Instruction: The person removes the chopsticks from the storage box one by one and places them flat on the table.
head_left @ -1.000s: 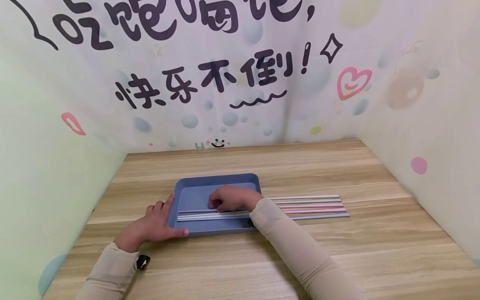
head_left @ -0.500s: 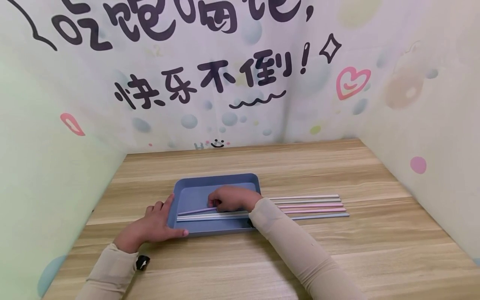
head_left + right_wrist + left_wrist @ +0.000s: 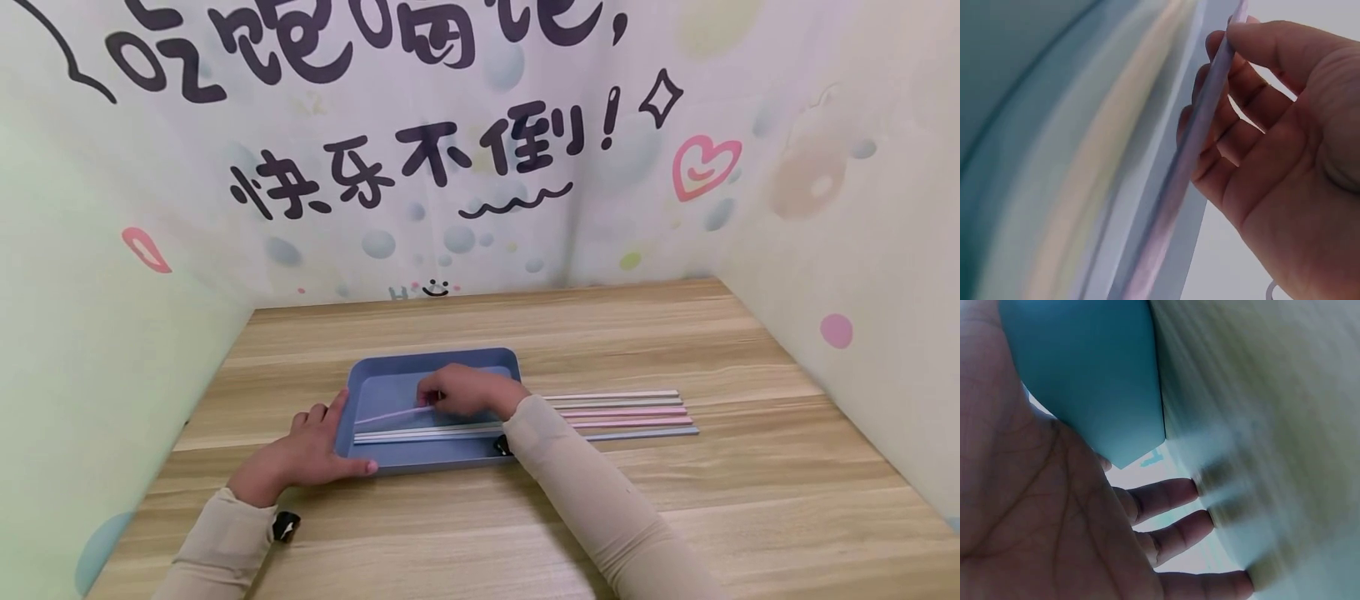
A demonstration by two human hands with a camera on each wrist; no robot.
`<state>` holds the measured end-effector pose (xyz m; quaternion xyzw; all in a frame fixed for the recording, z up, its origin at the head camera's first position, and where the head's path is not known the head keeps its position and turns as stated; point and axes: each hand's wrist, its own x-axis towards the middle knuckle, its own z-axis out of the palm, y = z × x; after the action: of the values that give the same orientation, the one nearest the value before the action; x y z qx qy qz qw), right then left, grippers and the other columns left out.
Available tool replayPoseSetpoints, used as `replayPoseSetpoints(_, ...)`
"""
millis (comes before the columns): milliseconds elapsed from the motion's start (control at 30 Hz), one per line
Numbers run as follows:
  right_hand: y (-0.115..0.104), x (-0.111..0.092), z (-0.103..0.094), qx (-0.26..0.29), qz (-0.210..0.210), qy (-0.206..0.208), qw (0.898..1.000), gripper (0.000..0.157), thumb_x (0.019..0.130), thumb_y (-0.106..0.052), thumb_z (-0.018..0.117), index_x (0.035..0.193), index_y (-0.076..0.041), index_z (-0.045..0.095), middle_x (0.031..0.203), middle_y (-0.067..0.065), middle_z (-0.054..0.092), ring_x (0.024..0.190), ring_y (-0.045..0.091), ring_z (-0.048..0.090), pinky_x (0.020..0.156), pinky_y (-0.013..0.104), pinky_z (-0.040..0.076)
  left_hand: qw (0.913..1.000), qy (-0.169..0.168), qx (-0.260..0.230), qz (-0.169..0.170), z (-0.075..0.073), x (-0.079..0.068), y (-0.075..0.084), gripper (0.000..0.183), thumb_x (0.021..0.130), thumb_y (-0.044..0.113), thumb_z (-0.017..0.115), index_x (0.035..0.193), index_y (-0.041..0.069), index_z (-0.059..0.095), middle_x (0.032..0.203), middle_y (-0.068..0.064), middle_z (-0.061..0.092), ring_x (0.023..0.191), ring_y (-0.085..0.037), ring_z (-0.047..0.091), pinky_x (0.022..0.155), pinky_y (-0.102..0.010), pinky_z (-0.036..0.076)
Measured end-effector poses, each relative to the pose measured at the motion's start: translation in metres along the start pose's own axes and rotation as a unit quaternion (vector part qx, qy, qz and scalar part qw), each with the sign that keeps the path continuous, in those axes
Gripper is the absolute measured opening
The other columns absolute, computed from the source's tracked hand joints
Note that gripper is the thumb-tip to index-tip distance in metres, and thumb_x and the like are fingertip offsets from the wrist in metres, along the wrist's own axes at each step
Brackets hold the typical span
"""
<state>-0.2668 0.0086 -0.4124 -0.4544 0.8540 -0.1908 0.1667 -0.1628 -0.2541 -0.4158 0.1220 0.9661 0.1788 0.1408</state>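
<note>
From the head view, the right hand [image 3: 468,390] pinches a lilac stick [image 3: 392,414] over the middle of the blue tray [image 3: 435,362], the stick slanting down toward the tray's left edge. The left hand [image 3: 309,450] rests at the tray's near left corner, thumb and index finger spread along its rim. Pale sticks [image 3: 420,433] lie inside, nearer the near edge; more sticks [image 3: 626,412] extend toward the tabletop's right edge. In the left wrist view, three fingers are extended, tips at the tabletop. In the right wrist view, thumb and fingers close on the stick.
</note>
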Motion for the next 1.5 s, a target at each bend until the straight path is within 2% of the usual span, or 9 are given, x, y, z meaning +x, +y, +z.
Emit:
replayPoseSetpoints(433, -0.008, -0.013, -0.023, -0.004, -0.018, 0.021, 1.0, 0.025, 0.098, 0.0, 0.055, 0.112, -0.01, 0.073, 0.101, -0.001, 0.067, 0.088, 0.012, 0.055, 0.079, 0.024, 0.046, 1.0, 0.0, 0.005, -0.004, -0.001, 0.001, 0.0, 0.128, 0.075, 0.068, 0.073, 0.154, -0.006, 0.006, 0.134, -0.038, 0.034, 0.117, -0.054, 0.035, 0.091, -0.064, 0.04)
replayPoseSetpoints(667, -0.006, -0.022, -0.031, -0.011, -0.016, 0.031, 0.999, 0.025, 0.097, 0.001, 0.056, 0.111, -0.011, 0.073, 0.103, 0.0, 0.068, 0.09, 0.012, 0.056, 0.081, 0.025, 0.046, 1.0, 0.002, 0.003, -0.003, 0.001, 0.0, 0.0, 0.127, 0.075, 0.068, 0.074, 0.154, -0.005, 0.007, 0.134, -0.039, 0.034, 0.117, -0.055, 0.034, 0.091, -0.064, 0.04)
replayPoseSetpoints(900, 0.005, -0.041, -0.039, -0.008, -0.005, 0.044, 0.999, 0.024, 0.095, 0.003, 0.057, 0.11, -0.008, 0.073, 0.102, 0.007, 0.069, 0.087, 0.015, 0.056, 0.079, 0.029, 0.047, 1.0, 0.004, 0.0, -0.002, 0.003, 0.0, 0.0, 0.127, 0.074, 0.068, 0.074, 0.154, -0.005, 0.008, 0.135, -0.039, 0.034, 0.119, -0.055, 0.033, 0.092, -0.064, 0.039)
replayPoseSetpoints(1133, 0.017, -0.066, -0.048, 0.015, 0.035, 0.057, 0.998, 0.025, 0.095, 0.003, 0.057, 0.11, -0.008, 0.073, 0.104, 0.008, 0.069, 0.087, 0.015, 0.057, 0.079, 0.03, 0.048, 0.9999, 0.01, 0.005, 0.006, 0.003, 0.001, -0.002, 0.126, 0.075, 0.069, 0.073, 0.154, -0.005, 0.008, 0.135, -0.039, 0.034, 0.119, -0.057, 0.033, 0.092, -0.064, 0.039)
replayPoseSetpoints(1500, 0.044, -0.1, -0.05, 0.016, 0.055, 0.082, 0.995, 0.025, 0.093, 0.006, 0.057, 0.105, -0.008, 0.074, 0.098, 0.004, 0.068, 0.086, 0.015, 0.057, 0.08, 0.032, 0.048, 0.9999, 0.012, 0.005, 0.011, 0.004, 0.001, -0.003, 0.125, 0.075, 0.068, 0.073, 0.153, -0.006, 0.009, 0.135, -0.04, 0.034, 0.12, -0.058, 0.033, 0.093, -0.064, 0.038)
